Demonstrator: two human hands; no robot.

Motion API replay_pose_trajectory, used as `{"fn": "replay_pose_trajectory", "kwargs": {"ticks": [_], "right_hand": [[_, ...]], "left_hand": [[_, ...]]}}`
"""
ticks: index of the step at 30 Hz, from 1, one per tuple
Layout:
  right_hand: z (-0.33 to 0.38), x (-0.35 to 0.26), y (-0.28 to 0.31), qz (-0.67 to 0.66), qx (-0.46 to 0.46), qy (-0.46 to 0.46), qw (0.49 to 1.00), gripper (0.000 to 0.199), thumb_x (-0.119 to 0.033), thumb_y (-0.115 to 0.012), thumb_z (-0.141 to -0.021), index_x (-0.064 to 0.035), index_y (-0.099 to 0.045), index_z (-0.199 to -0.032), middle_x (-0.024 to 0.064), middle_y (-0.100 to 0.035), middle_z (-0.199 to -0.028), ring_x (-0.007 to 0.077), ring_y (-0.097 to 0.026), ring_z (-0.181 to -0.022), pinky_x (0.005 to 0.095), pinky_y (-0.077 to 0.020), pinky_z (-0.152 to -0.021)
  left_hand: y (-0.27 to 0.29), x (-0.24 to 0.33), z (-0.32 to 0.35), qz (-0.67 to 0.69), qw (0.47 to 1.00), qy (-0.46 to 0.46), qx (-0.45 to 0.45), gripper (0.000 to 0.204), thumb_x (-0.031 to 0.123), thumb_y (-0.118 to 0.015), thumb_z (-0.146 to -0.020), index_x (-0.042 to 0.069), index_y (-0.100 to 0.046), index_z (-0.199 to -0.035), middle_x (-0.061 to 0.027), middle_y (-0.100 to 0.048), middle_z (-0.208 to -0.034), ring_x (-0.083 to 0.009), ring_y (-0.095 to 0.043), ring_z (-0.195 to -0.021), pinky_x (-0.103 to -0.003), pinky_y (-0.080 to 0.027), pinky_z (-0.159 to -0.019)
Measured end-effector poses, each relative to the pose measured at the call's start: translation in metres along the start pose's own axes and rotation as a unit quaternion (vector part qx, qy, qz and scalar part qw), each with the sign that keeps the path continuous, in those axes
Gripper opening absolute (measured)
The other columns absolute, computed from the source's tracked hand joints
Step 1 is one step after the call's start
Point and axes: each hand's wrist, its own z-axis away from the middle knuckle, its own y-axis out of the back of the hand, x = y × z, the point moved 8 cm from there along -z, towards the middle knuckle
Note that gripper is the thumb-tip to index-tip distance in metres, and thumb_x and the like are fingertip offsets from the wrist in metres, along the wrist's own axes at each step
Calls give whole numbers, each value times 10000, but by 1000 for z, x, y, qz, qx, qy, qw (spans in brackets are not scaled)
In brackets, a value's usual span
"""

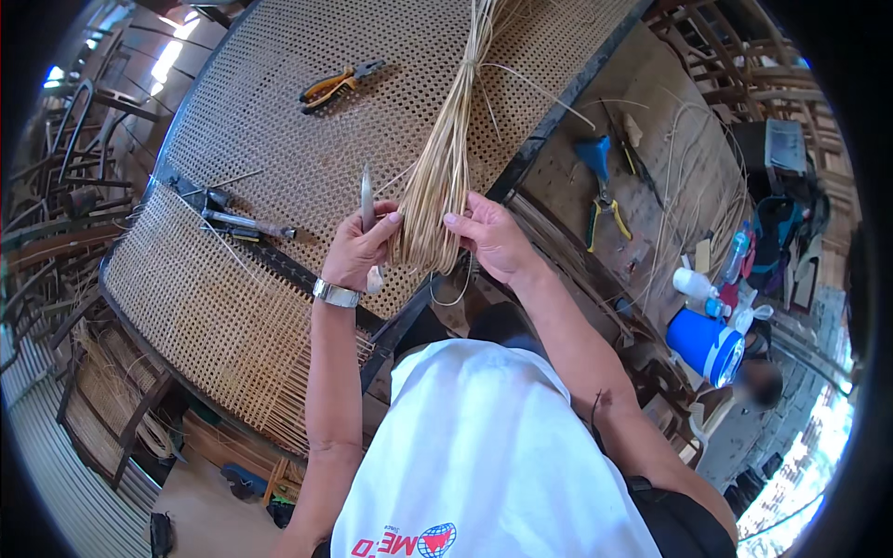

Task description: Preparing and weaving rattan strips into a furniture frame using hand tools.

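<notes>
A bundle of long pale cane strands (445,163) lies across a woven cane panel (251,102), its looped end toward me and a tie around it farther up. My left hand (358,249) is closed at the left side of the loops, the thumb against the strands. A knife (366,193) is also in that hand, its blade pointing away from me and its lower part hidden by the fingers. At the right side of the loops, my right hand (493,237) pinches the strands between thumb and fingers.
Orange-and-black pliers (339,86) and a hammer (249,223) lie on the panel, whose dark frame borders it. To the right, yellow-handled pliers (606,223) and loose strands rest on a board (642,102). A blue jug (702,349) stands beyond my right arm.
</notes>
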Motion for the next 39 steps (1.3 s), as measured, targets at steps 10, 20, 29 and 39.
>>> {"fn": "replay_pose_trajectory", "kwargs": {"ticks": [10,20,29,39], "right_hand": [[11,-4,12,6,8,-16,1000,391,-39,-485,-954,-14,-448,-1343,120,-635,-1163,178,-613,-1060,349,-492,-961],[9,-3,7,2,25,-18,1000,314,-40,-487,-957,-24,-519,-1270,92,-659,-1102,146,-620,-991,300,-505,-867],[9,3,12,-37,56,-8,998,300,-89,-574,-955,-41,-546,-1251,30,-627,-1115,126,-616,-993,303,-515,-893],[16,-1,16,-23,72,-30,997,298,-110,-635,-929,-36,-580,-1212,65,-676,-970,121,-643,-861,258,-530,-797]], "left_hand": [[32,11,6,-42,995,-53,68,233,190,-701,-903,53,-652,-1085,67,-596,-738,7,-424,-511,-171,-292,-441],[83,62,48,-110,918,-265,274,219,194,-704,-906,27,-650,-1038,-2,-634,-932,-66,-556,-832,-227,-455,-737],[-38,20,71,-84,986,-145,17,151,140,-676,-914,22,-675,-1008,19,-631,-754,-45,-545,-603,-188,-423,-537],[-57,-20,41,-186,961,-189,76,169,103,-702,-875,23,-679,-1022,42,-598,-727,-19,-474,-606,-202,-394,-536]]}}
